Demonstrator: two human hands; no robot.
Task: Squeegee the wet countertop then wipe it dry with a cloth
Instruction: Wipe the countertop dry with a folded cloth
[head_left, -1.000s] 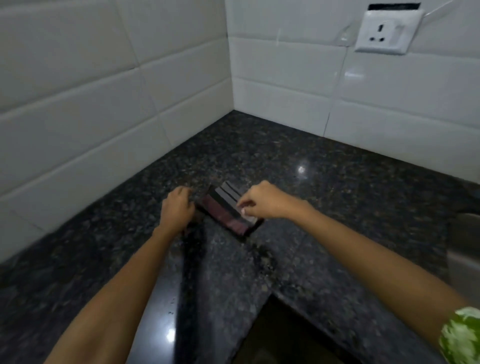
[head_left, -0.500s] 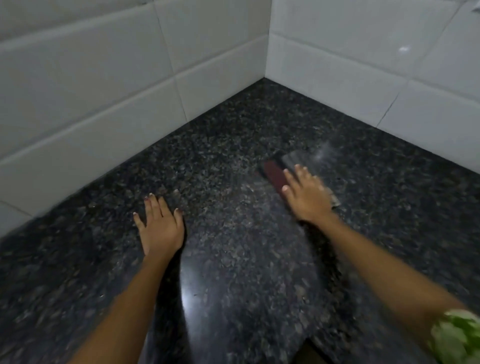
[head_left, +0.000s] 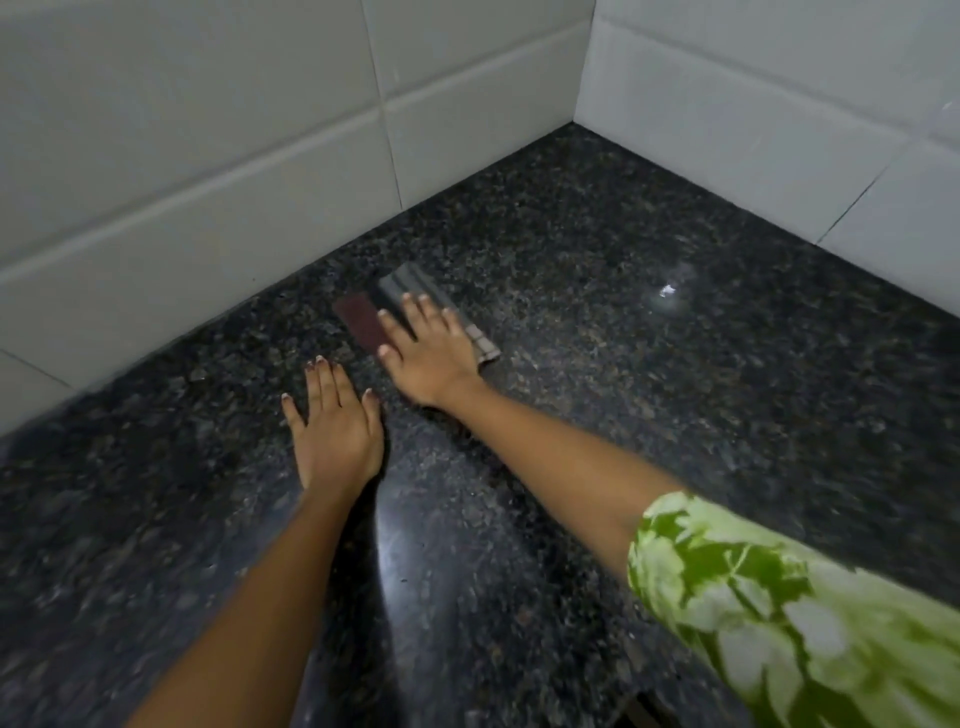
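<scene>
A folded cloth, maroon and grey with pale stripes, lies flat on the dark speckled granite countertop near the left tiled wall. My right hand presses on the cloth with straight fingers, covering most of it. Just below and to the left, my left hand rests flat on the bare countertop with its fingers stretched out, a short way from the cloth. No squeegee is in view.
White tiled walls meet in a corner at the upper right and border the counter on two sides. A dark opening shows at the bottom edge. A light glare shines on the stone.
My right hand has slid the cloth to the left, closer to the left wall and my left hand. Both hands went from curled on the cloth to flat, and the view tilted down.
</scene>
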